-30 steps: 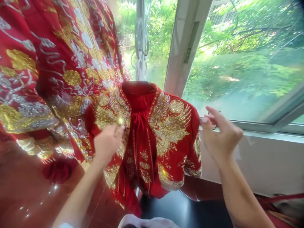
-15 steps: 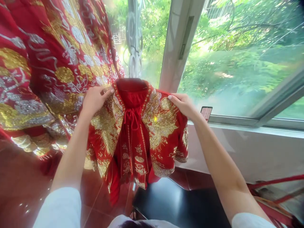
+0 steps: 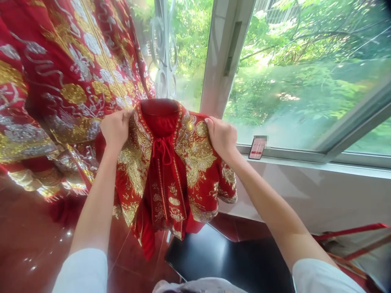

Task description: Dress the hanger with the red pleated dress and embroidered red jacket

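A small red jacket (image 3: 171,171) with gold embroidery hangs in front of me, draped over a dark rounded support at its collar (image 3: 159,106). My left hand (image 3: 115,128) is closed on the jacket's left shoulder. My right hand (image 3: 221,136) is closed on its right shoulder. The jacket's front is tied with a red cord bow between my hands. Its hem hangs loose above a black seat (image 3: 220,260).
A large red robe (image 3: 55,81) with gold and silver embroidery hangs at the left, touching the jacket. Behind is a window with a white frame (image 3: 222,61) and a sill (image 3: 320,162). A phone (image 3: 257,147) leans on the sill. Red glossy floor lies at the lower left.
Both hands rose from in front of the jacket to its shoulders and closed on the fabric. The view shifted slightly so the jacket sits further left.
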Demonstrator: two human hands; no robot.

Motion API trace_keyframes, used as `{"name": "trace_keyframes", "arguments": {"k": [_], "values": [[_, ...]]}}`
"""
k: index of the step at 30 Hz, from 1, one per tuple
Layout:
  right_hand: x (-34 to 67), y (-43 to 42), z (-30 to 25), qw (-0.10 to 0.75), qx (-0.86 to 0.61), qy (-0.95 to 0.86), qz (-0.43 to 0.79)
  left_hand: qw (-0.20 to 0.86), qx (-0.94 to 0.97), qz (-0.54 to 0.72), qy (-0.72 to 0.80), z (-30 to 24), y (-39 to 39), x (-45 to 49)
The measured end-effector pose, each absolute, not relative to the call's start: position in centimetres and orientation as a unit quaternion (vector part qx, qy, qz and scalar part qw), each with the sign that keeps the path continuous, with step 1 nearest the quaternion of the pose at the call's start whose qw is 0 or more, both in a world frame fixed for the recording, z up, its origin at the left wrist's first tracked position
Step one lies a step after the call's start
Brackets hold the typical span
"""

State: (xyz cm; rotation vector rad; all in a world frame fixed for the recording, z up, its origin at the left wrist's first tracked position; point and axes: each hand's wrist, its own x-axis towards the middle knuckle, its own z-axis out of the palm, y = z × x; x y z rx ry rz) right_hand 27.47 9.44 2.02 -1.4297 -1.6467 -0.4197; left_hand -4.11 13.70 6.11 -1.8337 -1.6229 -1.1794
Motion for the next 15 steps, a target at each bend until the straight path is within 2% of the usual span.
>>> {"name": "trace_keyframes", "arguments": {"k": [3,7,11,15], "values": [[26.7,9.6,1.4,0.464,-0.595,-0.627,-0.195,0.206,-0.65,-0.433,-0.59,6.1,13.7,-4.0],[27.0,9.6,2.2,0.437,-0.607,-0.638,-0.186,0.202,-0.657,-0.414,-0.597,6.4,13.3,-4.2],[28.2,9.7,5.8,0.388,-0.583,-0.71,-0.078,0.201,-0.664,-0.405,-0.596,6.5,12.9,-4.1],[27.7,11.2,9.3,0.366,-0.417,-0.831,0.032,0.2,-0.658,-0.422,-0.591,6.1,12.5,-3.7]]}}
